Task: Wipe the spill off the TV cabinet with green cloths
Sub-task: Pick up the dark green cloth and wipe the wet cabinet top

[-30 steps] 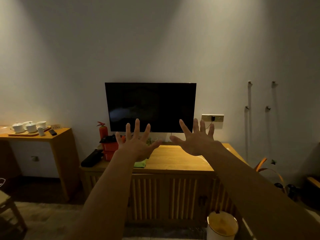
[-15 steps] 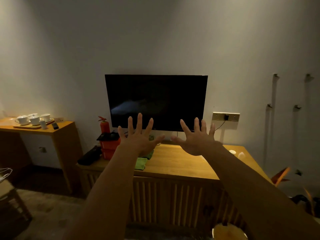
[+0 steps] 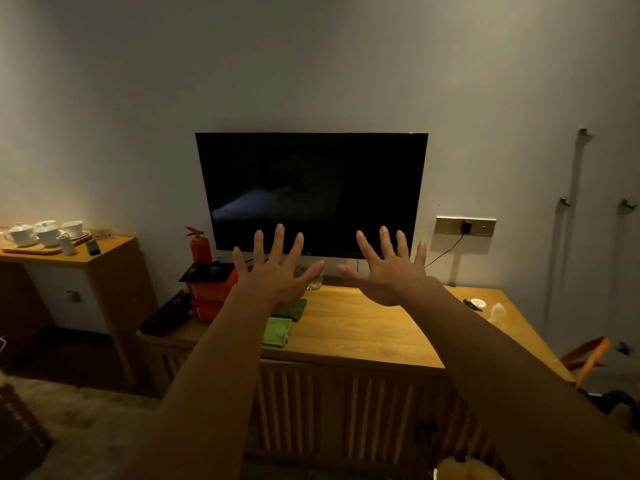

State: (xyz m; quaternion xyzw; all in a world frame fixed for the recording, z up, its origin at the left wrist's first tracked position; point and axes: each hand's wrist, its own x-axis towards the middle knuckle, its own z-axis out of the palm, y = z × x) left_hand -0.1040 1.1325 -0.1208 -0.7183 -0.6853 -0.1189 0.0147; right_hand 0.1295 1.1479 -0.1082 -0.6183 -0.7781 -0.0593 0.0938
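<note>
left hand (image 3: 275, 273): raised, fingers spread, holds nothing
right hand (image 3: 389, 271): same
green cloths (image 3: 280, 323): on TV cabinet (image 3: 363, 327)

Two bare limbs fill the lower half of the frame: the left forearm (image 3: 214, 375) rises from the bottom edge left of centre, the right forearm (image 3: 502, 368) from the lower right corner, and each is uncovered along all its visible length, from the frame edge to the wrist. They end near the middle of the frame in the left hand (image 3: 273, 271) and the right hand (image 3: 388, 275), both bare, each with five slim fingers (image 3: 278, 237) whose tips catch a little pale light. The wide lens renders the forearms broad near the bottom edge and narrow toward the wrists.
</note>
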